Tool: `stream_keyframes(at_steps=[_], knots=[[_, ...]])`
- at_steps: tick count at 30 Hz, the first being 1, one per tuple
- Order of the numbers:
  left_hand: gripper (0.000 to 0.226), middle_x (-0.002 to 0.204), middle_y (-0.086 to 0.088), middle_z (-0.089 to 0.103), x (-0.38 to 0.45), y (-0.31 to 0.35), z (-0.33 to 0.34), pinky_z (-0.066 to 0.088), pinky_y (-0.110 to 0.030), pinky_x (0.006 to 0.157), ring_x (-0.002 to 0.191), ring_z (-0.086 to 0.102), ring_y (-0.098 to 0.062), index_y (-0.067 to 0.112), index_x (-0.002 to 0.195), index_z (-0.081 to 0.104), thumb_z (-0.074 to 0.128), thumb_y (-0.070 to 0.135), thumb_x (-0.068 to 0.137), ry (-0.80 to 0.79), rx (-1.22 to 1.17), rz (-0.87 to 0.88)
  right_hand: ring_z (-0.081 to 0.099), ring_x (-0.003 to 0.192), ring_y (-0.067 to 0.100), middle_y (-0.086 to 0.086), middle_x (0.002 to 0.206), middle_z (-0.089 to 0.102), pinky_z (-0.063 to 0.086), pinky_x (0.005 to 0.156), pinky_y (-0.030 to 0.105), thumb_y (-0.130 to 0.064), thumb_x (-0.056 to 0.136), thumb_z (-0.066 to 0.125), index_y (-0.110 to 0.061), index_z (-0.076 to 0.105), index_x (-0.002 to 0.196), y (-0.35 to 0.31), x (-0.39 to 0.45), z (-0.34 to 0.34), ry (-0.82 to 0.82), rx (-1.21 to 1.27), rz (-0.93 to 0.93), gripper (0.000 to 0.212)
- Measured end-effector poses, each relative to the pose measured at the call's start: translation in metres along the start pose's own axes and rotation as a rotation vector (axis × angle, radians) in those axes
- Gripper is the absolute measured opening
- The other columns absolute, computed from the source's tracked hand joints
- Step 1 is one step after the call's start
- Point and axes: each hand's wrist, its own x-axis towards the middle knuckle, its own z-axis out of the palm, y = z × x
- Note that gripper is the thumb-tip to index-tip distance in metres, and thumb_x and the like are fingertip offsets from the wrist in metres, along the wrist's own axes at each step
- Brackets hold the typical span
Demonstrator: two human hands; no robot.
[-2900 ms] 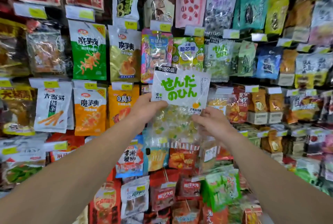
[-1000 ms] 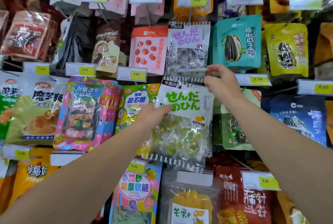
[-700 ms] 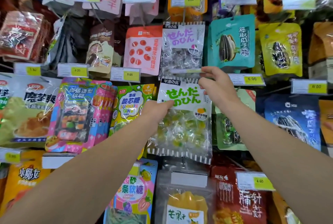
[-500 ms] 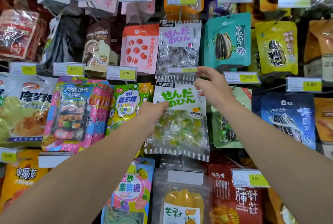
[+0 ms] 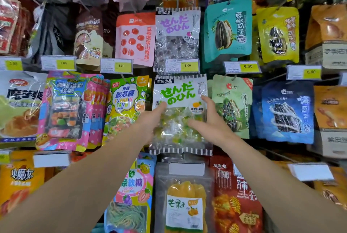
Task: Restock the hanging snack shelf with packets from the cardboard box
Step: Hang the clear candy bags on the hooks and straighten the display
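Both arms outstretched, left grip (image 5: pixel 150 118) and right grip (image 5: pixel 210 120) fingers extended

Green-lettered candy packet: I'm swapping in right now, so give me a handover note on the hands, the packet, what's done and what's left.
Left hand: touches the left side of the green-lettered candy packet, fingers fairly straight.
Right hand: fingers spread over the packet's right side.
Packet: in its row under the 5.00 price tag, below the purple-lettered candy packet. Its hook is hidden, so whether it hangs on it cannot be told.
Done: packet brought to its spot.
Left: check that it hangs, let go, fetch more. The cardboard box is out of view.
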Motion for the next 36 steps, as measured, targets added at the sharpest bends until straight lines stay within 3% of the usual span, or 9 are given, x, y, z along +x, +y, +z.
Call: stream_keyframes(at_steps=[3, 6, 8, 10, 13, 17, 23, 31, 36], knots=[[0.078, 0.105, -0.002, 0.057, -0.003, -0.011, -0.007, 0.049, -0.05, 0.097, 0.105, 0.056, -0.026, 0.012, 0.125, 0.058, 0.066, 0.068, 0.072, 0.031, 0.088, 0.079, 0.054, 0.104, 0.02, -0.002, 0.152, 0.036, 0.043, 0.106, 0.048, -0.033, 0.085, 0.072, -0.048, 0.013, 0.148, 0.013, -0.007, 0.01, 0.061, -0.022, -0.032, 0.087], [0.035, 0.083, -0.004, 0.053, -0.011, -0.024, -0.014, 0.049, -0.033, 0.066, 0.071, 0.053, -0.02, 0.017, 0.098, 0.054, 0.071, 0.044, 0.084, -0.001, 0.28, 0.263, 0.046, 0.125, 0.019, -0.002, 0.149, 0.04, 0.037, 0.107, 0.04, -0.03, 0.088, 0.07, -0.038, 0.023, 0.146, 0.024, -0.01, 0.016, 0.181, -0.019, -0.055, 0.076], [0.048, 0.096, -0.004, 0.062, -0.018, -0.032, -0.02, 0.051, -0.032, 0.059, 0.071, 0.063, -0.022, 0.026, 0.121, 0.047, 0.076, 0.034, 0.083, -0.034, 0.346, 0.363, 0.044, 0.13, 0.021, -0.001, 0.146, 0.042, 0.036, 0.101, 0.036, -0.031, 0.089, 0.069, -0.036, 0.027, 0.146, 0.029, -0.009, 0.022, 0.223, -0.062, -0.059, 0.071], [0.08, 0.114, 0.001, 0.062, -0.023, -0.037, -0.024, 0.058, -0.036, 0.065, 0.084, 0.07, -0.023, 0.043, 0.146, 0.025, 0.075, 0.029, 0.085, -0.019, 0.413, 0.502, 0.045, 0.122, 0.018, 0.001, 0.144, 0.043, 0.034, 0.096, 0.032, -0.034, 0.092, 0.066, -0.035, 0.028, 0.15, 0.03, -0.005, 0.026, 0.221, -0.111, -0.046, 0.069], [0.066, 0.121, 0.015, 0.056, -0.027, -0.031, -0.024, 0.051, -0.016, 0.067, 0.081, 0.066, -0.013, 0.039, 0.149, 0.032, 0.065, 0.026, 0.093, 0.024, 0.618, 0.662, 0.043, 0.106, 0.016, 0.005, 0.14, 0.046, 0.034, 0.091, 0.03, -0.035, 0.094, 0.063, -0.031, 0.029, 0.153, 0.026, 0.006, 0.028, 0.216, -0.174, -0.005, 0.068], [0.059, 0.111, -0.005, 0.068, -0.013, -0.022, -0.02, 0.055, -0.025, 0.063, 0.06, 0.065, -0.019, 0.036, 0.145, 0.042, 0.064, 0.029, 0.09, -0.026, 0.668, 0.537, 0.052, 0.119, 0.029, 0.012, 0.136, 0.048, 0.041, 0.099, 0.04, -0.038, 0.094, 0.061, -0.03, 0.029, 0.155, 0.024, 0.016, 0.027, 0.23, -0.253, 0.045, 0.069], [0.064, 0.1, -0.011, 0.07, -0.005, -0.022, -0.022, 0.06, -0.034, 0.065, 0.067, 0.071, -0.025, 0.042, 0.147, 0.034, 0.06, 0.028, 0.091, -0.094, 0.73, 0.441, 0.049, 0.098, 0.023, 0.012, 0.137, 0.044, 0.039, 0.087, 0.034, -0.037, 0.097, 0.058, -0.032, 0.025, 0.155, 0.02, 0.015, 0.032, 0.223, -0.32, 0.086, 0.067], [0.08, 0.072, -0.012, 0.067, -0.016, -0.029, -0.044, 0.058, -0.038, 0.068, 0.062, 0.064, -0.025, 0.038, 0.155, 0.012, 0.06, 0.028, 0.091, -0.194, 1.021, 0.487, 0.036, 0.142, 0.03, 0.003, 0.163, 0.014, 0.038, 0.107, 0.042, -0.033, 0.095, 0.061, -0.032, 0.008, 0.159, 0.022, -0.002, 0.044, 0.167, -0.3, 0.154, 0.083], [0.077, 0.093, -0.012, 0.072, -0.026, -0.032, -0.067, 0.055, -0.036, 0.08, 0.086, 0.067, -0.029, 0.028, 0.155, 0.021, 0.062, 0.031, 0.09, -0.245, 0.992, 0.549, 0.033, 0.143, 0.036, 0.004, 0.164, 0.009, 0.035, 0.115, 0.046, -0.046, 0.093, 0.059, -0.03, 0.007, 0.16, 0.007, -0.016, 0.057, 0.19, -0.382, 0.213, 0.086]])
